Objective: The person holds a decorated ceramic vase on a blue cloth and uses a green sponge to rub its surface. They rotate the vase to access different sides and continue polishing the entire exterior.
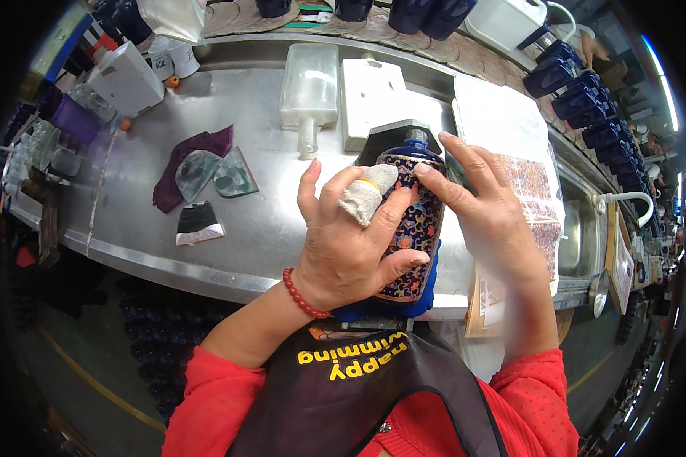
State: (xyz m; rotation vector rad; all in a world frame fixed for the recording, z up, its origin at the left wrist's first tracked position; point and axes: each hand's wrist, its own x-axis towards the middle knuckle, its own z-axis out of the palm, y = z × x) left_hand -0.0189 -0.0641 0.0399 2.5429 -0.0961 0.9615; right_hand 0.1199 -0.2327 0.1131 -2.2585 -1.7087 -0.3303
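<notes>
Hands [348,251] [495,217] loosely spread, both touching patterned bottle [427,222]

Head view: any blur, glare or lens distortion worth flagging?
Head view: strong fisheye bend, the front edge of the steel table bows and the corners go black; head view: the right forearm is smeared near the wrist, while the pattern on the bottle reads fairly clear; head view: strip lights at the right burn out white.
</notes>
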